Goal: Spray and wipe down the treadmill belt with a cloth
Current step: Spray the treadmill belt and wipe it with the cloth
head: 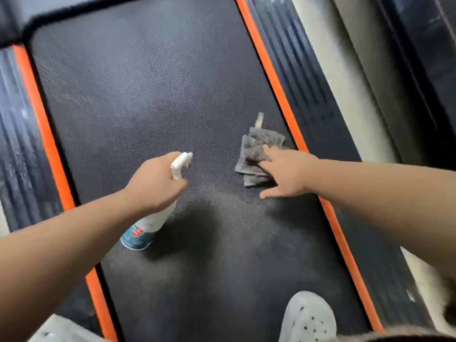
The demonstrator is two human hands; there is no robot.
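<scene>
Treadmill belt [148, 95] lay dark between orange strips [276, 90]; near its right edge sat the grey cloth [256, 146], pressed by the straight, spread fingers of the right hand [288, 174]; above the belt's middle the left hand [158, 181] gripped a white spray bottle [148, 225]; a white clog [308, 319] stood on the belt's near end.

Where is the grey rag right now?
In the head view, the grey rag lies on the treadmill belt, near its right orange edge strip, under the right hand.
</scene>
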